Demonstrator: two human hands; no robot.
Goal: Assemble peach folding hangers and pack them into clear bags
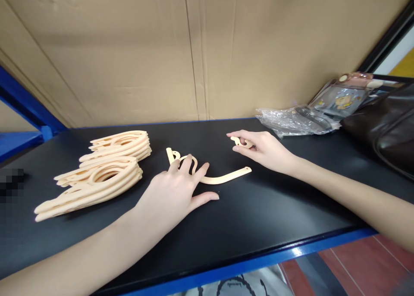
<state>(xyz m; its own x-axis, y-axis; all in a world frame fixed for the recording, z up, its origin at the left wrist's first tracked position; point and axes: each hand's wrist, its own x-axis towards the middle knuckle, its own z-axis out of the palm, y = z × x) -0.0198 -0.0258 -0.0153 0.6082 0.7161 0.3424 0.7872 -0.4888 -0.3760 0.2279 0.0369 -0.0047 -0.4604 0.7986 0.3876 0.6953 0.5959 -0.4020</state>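
Observation:
My left hand (174,186) lies over a beige plastic piece (226,177) that looks like part of a folding hanger, its fingers spread and touching it. One long curved arm with a hole at its tip sticks out to the right, and a short looped end shows on the left; the middle is partly hidden by my fingers. Farther right, just above the table, my right hand (258,147) is closed in a pinch on a small curved beige piece (241,143). Two stacks of folded beige hangers, a nearer one (97,186) and a farther one (119,147), lie left of my left hand.
The black tabletop (258,218) has a blue metal edge and a cardboard wall (129,63) behind it. Clear plastic wrapping (296,121), a transparent pouch (343,98) and a dark leather bag (384,119) sit at the right. A blue post stands at the left.

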